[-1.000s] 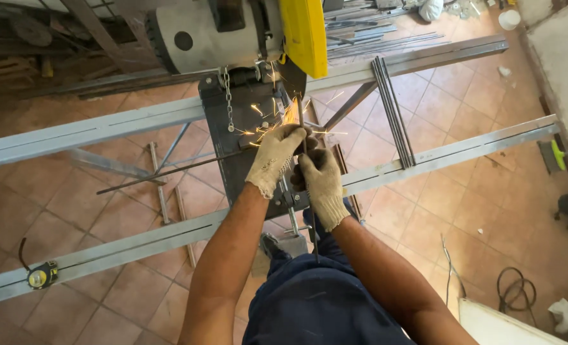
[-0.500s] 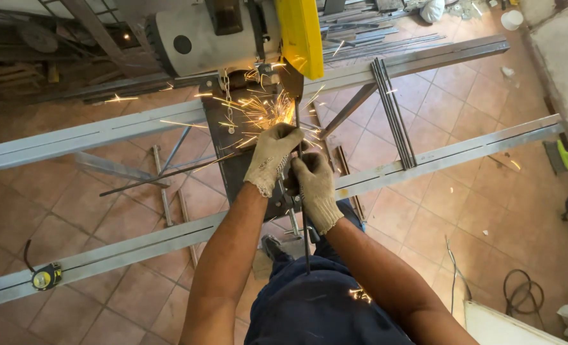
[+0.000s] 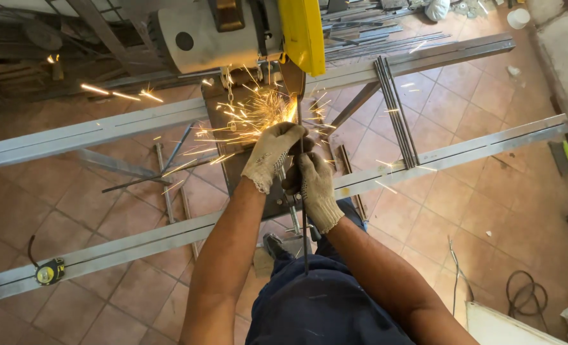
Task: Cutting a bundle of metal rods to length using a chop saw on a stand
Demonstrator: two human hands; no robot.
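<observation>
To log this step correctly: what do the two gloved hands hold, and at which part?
Both gloved hands, left hand and right hand, grip a thin metal rod near its far end, just behind the chop saw; sparks fly there.

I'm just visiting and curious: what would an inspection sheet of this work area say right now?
Surface: long grey metal rails laid across a terracotta tile floor.
Job's things: thin steel rod under a chop saw with yellow guard; sparks fly off the cut.
Clutter: bundle of rods across the rails, tape measure on the near rail, loose bars on the floor.
Hands: left hand and right hand, both gloved, grip the rod.
Cables: coiled cable on the floor at right.
Surroundings: stacked metal stock behind the saw, white bucket.
</observation>
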